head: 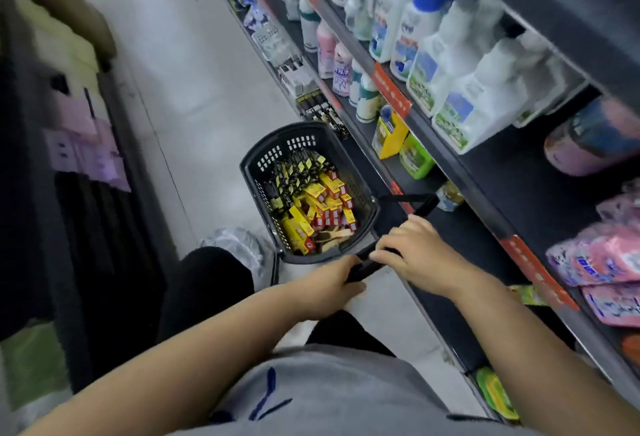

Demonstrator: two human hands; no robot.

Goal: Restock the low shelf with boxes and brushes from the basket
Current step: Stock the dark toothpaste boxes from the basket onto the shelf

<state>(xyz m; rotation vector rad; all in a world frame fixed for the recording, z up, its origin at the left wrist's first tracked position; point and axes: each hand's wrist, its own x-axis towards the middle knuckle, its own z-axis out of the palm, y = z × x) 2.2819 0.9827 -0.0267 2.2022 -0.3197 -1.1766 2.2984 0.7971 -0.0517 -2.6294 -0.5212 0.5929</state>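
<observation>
Both hands [374,265] clamped on handle [372,264] | basket [263,172] beside shelf edge [391,189] | floor [194,96] leftward open

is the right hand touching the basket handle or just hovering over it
Touching. The head view shows the right hand lying on the black basket handle, fingers curled over the bar with no gap; the left hand grips its lower end too.

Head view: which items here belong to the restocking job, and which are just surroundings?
Job:
black basket
yellow-red boxes
wooden brushes
basket handle, held by both hands: left, right

Surroundings:
white bottles
pink packets
folded cloths
</observation>
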